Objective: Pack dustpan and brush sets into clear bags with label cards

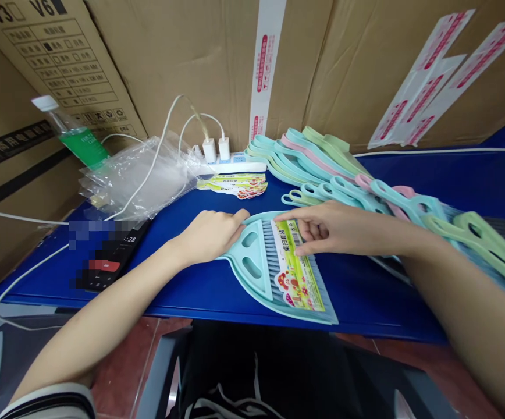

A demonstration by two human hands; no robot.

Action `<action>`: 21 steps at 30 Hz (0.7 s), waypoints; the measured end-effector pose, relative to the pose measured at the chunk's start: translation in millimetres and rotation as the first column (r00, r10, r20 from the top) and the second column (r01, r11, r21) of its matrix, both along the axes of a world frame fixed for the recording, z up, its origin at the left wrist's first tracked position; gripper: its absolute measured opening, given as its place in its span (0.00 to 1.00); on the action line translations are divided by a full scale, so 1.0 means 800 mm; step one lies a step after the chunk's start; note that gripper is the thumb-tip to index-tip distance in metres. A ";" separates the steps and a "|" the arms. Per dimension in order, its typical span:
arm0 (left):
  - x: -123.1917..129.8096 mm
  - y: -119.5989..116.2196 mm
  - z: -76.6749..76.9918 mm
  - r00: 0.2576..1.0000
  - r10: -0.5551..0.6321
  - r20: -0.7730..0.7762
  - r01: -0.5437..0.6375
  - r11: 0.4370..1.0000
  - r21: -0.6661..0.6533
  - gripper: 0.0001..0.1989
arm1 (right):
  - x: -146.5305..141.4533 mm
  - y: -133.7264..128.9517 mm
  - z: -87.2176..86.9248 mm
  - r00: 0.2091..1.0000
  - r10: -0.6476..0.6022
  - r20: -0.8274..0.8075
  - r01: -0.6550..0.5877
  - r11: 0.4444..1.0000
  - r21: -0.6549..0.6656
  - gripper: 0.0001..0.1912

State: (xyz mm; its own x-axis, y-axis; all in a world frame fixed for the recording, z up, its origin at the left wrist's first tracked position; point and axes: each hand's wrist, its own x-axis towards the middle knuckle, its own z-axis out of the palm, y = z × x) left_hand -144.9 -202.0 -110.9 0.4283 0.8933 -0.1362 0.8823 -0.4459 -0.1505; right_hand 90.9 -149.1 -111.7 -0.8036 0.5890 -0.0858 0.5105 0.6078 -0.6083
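Observation:
A light-blue hand brush with grey-blue bristles lies inside a matching dustpan on the blue table. My left hand is closed around their handle end, which the fingers mostly hide. Over the bristles sits a printed label card with a mushroom picture and a barcode. My right hand rests at the card's upper end, index finger along its top edge and thumb on its side. These two fingers are apart; the others are loosely curled.
Behind my right hand, several brushes and dustpans in blue, green and pink are piled. Loose label cards lie before a power strip with cables. Clear plastic bags, a bottle and a phone are at left.

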 end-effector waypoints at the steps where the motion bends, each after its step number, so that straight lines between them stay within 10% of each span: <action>1: 0.000 0.000 0.000 1.000 0.001 0.002 -0.001 1.000 0.000 0.16 | 0.000 0.000 0.000 1.000 -0.005 -0.021 0.006 1.000 0.015 0.31; 21: -0.003 0.002 -0.001 0.998 0.026 0.061 -0.025 0.999 -0.021 0.16 | -0.009 0.005 -0.016 0.986 -0.048 -0.160 0.095 0.948 0.304 0.21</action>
State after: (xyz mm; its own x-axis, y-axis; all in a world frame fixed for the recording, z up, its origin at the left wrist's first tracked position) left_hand -147.5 -200.6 -111.9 0.4136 0.9012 -0.1291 0.9006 -0.4258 -0.0872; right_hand 83.3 -145.5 -124.1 -0.7478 0.6238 0.2273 0.4776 0.7433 -0.4684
